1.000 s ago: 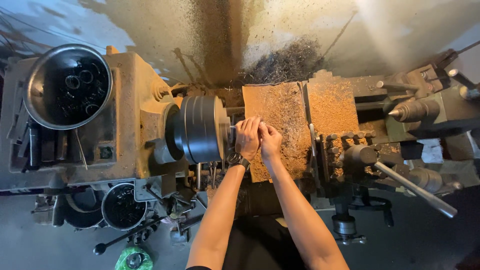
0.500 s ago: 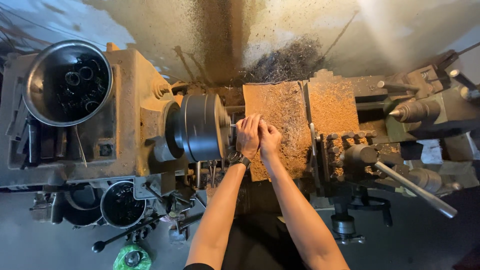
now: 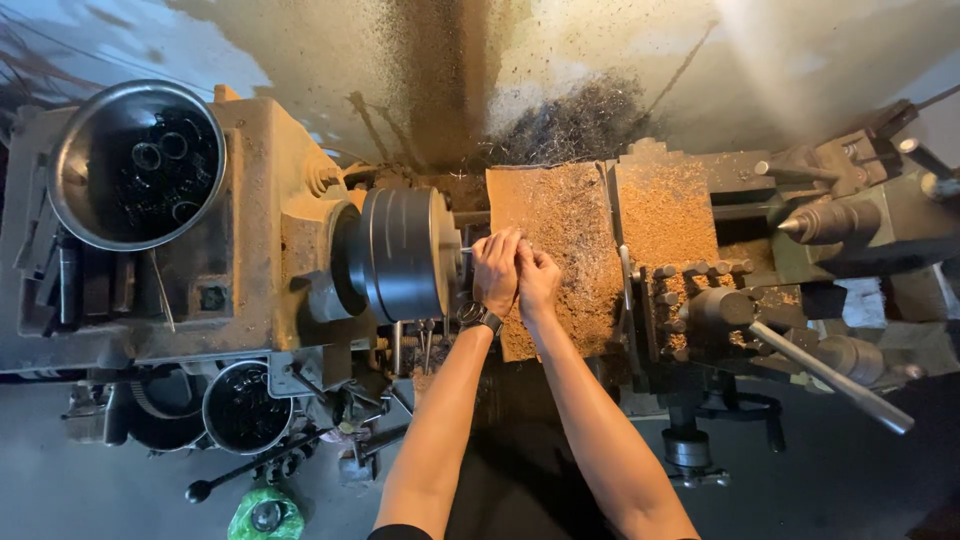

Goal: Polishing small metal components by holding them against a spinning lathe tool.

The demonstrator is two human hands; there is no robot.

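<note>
Both hands work at the face of the lathe chuck: the left hand, a dark watch on its wrist, has its fingers curled shut around a small part at the chuck's centre, though the part itself is too hidden to make out. The right hand presses against the left, fingers folded together. A round metal bowl of dark rings sits on the headstock, and a crumpled green package lies on the floor below.
</note>
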